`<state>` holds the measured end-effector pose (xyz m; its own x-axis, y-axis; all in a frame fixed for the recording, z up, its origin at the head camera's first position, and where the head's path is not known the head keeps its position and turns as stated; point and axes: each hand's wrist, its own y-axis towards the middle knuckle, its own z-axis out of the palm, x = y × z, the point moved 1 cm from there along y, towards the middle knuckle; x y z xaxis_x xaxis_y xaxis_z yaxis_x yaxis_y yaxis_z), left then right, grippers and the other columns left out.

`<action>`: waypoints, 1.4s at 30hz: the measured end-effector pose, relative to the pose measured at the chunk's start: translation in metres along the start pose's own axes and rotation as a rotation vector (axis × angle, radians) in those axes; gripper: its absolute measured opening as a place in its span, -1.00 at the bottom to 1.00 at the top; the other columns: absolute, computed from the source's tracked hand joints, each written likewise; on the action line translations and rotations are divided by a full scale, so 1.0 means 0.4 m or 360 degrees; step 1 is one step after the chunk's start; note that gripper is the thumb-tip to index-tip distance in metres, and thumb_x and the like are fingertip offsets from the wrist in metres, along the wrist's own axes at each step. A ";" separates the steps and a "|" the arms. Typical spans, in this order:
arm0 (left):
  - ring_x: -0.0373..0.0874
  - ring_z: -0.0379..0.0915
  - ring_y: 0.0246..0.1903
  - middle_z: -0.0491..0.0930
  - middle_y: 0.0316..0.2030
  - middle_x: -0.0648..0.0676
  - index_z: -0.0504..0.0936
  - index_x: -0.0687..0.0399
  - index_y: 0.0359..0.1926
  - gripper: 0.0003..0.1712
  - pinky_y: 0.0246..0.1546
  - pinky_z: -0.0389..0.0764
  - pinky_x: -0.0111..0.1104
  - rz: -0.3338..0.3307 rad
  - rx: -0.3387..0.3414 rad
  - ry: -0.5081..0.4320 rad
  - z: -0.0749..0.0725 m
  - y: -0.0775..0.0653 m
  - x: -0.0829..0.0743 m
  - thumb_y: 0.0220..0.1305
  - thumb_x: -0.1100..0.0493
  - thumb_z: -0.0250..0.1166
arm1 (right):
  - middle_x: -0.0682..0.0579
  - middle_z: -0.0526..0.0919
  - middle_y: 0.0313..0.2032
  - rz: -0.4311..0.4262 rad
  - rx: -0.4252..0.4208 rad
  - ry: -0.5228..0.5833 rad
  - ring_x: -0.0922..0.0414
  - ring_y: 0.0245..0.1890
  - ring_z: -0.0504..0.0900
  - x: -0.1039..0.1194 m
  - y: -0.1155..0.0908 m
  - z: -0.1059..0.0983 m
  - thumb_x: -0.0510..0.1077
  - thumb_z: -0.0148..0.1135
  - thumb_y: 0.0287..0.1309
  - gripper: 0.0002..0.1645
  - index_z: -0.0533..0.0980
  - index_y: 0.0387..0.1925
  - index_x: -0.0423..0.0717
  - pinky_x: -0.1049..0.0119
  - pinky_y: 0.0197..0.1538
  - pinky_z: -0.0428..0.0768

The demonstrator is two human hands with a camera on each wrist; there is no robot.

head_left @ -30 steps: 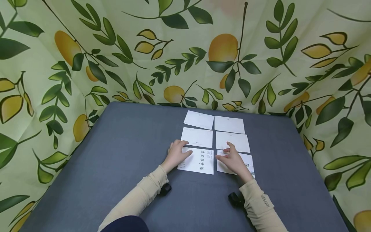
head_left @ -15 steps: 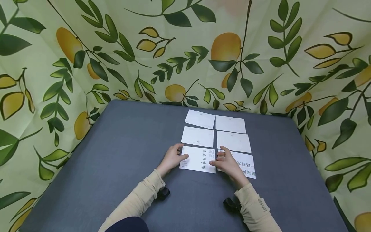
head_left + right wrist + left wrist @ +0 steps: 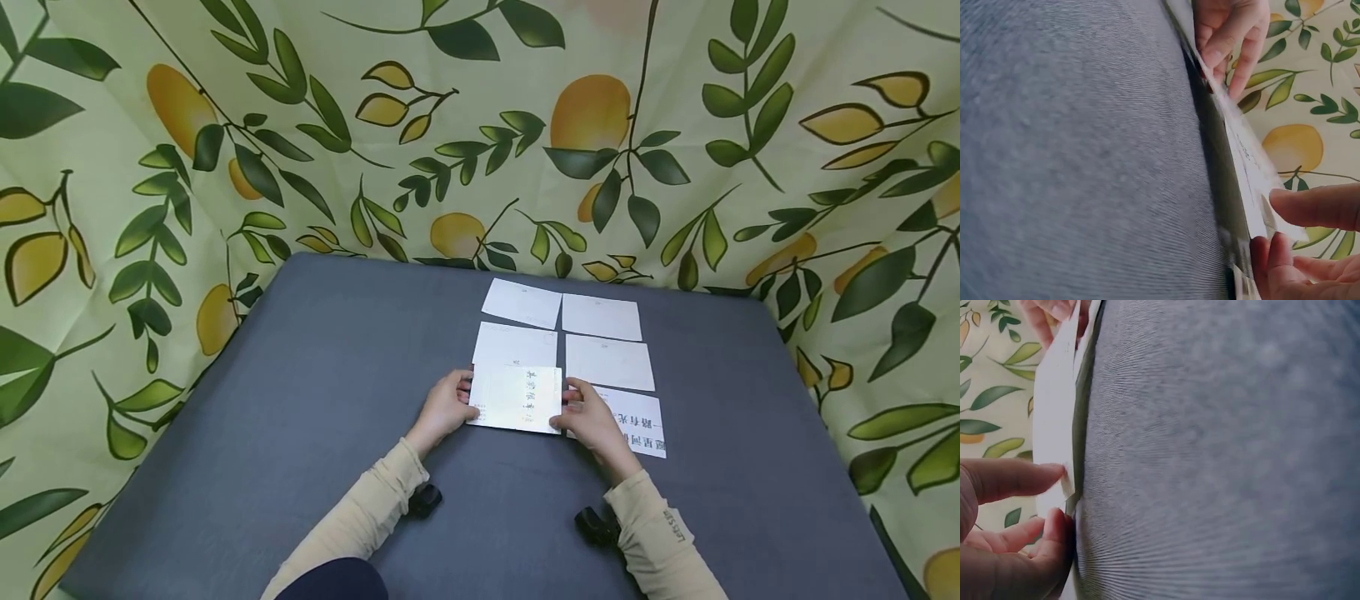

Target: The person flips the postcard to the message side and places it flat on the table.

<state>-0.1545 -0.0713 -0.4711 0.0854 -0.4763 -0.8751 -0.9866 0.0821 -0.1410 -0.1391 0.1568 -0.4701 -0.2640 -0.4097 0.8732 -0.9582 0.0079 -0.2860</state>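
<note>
My left hand (image 3: 441, 407) pinches the left edge of a white card (image 3: 502, 396) with handwritten characters, thumb on top and fingers at the edge. On the opposite edge my right hand (image 3: 595, 421) pinches the same card. In both wrist views the card (image 3: 1057, 419) is raised off the cloth, with a dark gap beneath it (image 3: 1250, 169). From above, it overlaps the front edge of the blank-looking card (image 3: 516, 342) behind it. Partly behind my right hand lies another lettered card (image 3: 641, 421).
Farther back, more white cards lie flat: one at back left (image 3: 521, 302), one at back right (image 3: 602, 317) and one in the middle right (image 3: 609, 361). A grey cloth (image 3: 337, 350) covers the table. A leaf-and-fruit curtain (image 3: 480, 125) hangs behind it.
Both hands have closed on the front left lettered card and lifted it off the table. The right hand came leftward to its right edge, uncovering more of the neighbouring lettered card.
</note>
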 end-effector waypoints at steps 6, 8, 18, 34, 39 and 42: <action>-0.14 0.39 -0.38 0.49 -0.29 0.19 0.42 0.37 0.05 -0.34 -0.38 0.43 -0.47 0.0014 -0.0076 -0.0023 0.004 0.004 0.009 -0.25 0.57 0.19 | -0.27 0.44 -0.06 -0.0090 -0.0124 -0.0058 -0.01 -0.15 0.52 0.008 -0.001 0.006 -0.48 0.24 -0.18 -0.10 0.17 0.29 -0.33 0.40 -0.17 0.50; -0.15 0.40 -0.40 0.48 -0.33 0.19 0.42 0.37 -0.01 -0.42 -0.39 0.44 -0.48 0.0029 -0.0117 -0.0052 0.005 0.007 0.010 -0.21 0.55 0.19 | -0.26 0.49 -0.09 -0.0123 -0.0191 -0.0086 0.01 -0.17 0.54 0.010 0.000 0.004 -0.44 0.24 -0.13 -0.22 0.26 0.23 -0.32 0.44 -0.18 0.49; -0.21 0.37 -0.45 0.48 -0.41 0.10 0.46 0.27 -0.27 -0.87 -0.42 0.41 -0.51 0.0081 -0.0265 -0.0169 -0.001 0.017 -0.005 0.11 0.37 0.17 | -0.08 0.60 -0.26 -0.0147 -0.0415 -0.0005 0.16 -0.30 0.48 0.015 0.001 -0.014 -0.22 0.22 0.06 -0.71 0.55 -0.13 -0.21 0.39 -0.33 0.43; -0.11 0.45 -0.45 0.57 -0.49 -0.01 0.52 0.23 -0.31 -0.91 -0.34 0.51 -0.34 0.0031 -0.0148 -0.0631 -0.045 0.039 -0.041 0.27 0.27 0.13 | 0.27 0.50 -0.49 -0.0245 -0.0378 0.0269 0.28 -0.45 0.43 0.036 0.010 -0.044 -0.16 0.21 0.16 -0.78 0.54 -0.23 -0.24 0.49 -0.39 0.39; 0.03 0.55 -0.38 0.65 -0.50 -0.02 0.57 0.33 -0.34 -0.77 -0.23 0.56 -0.16 -0.0013 -0.0103 -0.0736 -0.052 0.042 -0.033 0.30 0.19 0.15 | 0.21 0.62 -0.34 -0.0402 -0.0275 0.0607 0.30 -0.34 0.57 0.015 0.021 -0.048 -0.11 0.25 0.12 -0.71 0.54 -0.22 -0.28 0.49 -0.21 0.56; -0.02 0.54 -0.43 0.62 -0.58 -0.05 0.58 0.33 -0.41 -0.79 -0.27 0.56 -0.20 -0.0016 -0.0095 -0.0755 -0.055 0.041 -0.031 0.21 0.21 0.24 | 0.11 0.65 -0.27 -0.0514 -0.0177 0.0790 0.28 -0.31 0.60 -0.043 0.064 -0.049 -0.14 0.23 0.14 -0.71 0.57 -0.19 -0.29 0.48 -0.21 0.58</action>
<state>-0.1746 -0.0832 -0.4524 0.1354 -0.0236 -0.9905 -0.9905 0.0228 -0.1360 -0.1613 0.1820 -0.4846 0.0478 0.0675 0.9966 -0.9972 0.0601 0.0437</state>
